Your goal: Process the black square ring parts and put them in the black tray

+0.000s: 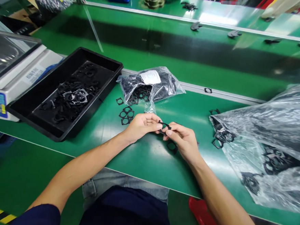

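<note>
on the green bench, a large clear bag is laid at the right and a black tray is set at the left. a smaller bag is placed between these. by the left hand and the right hand, narrow fingertip grips are applied to one black ring-shaped part, held above the bench.

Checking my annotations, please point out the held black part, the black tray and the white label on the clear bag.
Held black part (165,124): head view, its upper edge.
Black tray (38,122): head view, its near wall.
White label (150,77): head view, middle of its face.
</note>
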The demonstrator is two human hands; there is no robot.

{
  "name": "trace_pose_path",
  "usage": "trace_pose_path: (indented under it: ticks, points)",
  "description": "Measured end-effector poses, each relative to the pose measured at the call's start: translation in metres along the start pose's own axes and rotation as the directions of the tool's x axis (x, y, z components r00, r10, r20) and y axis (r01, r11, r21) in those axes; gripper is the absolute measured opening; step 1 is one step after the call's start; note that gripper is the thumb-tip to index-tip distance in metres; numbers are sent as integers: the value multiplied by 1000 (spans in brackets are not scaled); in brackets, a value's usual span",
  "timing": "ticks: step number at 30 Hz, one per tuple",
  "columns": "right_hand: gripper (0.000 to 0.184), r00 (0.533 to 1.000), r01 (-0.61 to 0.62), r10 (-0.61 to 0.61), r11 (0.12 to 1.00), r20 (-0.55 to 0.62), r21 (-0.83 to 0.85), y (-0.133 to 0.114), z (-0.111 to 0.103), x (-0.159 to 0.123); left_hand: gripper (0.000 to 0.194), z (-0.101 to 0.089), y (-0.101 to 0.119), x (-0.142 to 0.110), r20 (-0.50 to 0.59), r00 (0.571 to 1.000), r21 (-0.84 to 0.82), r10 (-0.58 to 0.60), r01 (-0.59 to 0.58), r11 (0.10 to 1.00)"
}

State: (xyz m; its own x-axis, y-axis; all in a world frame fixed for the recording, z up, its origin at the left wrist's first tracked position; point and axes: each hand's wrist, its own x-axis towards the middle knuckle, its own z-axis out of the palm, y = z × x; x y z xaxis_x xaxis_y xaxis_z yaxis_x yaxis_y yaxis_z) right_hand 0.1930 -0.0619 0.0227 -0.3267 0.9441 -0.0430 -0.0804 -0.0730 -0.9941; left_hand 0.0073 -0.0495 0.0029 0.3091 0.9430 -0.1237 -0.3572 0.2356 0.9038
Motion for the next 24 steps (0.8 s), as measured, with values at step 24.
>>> trace_pose_path:
  ticks: [24]
  points:
    - [39, 997, -49, 48, 999, -58, -21, -4, 3, -1, 37, -5, 4, 1, 33, 998, 55, -57, 55, 997]
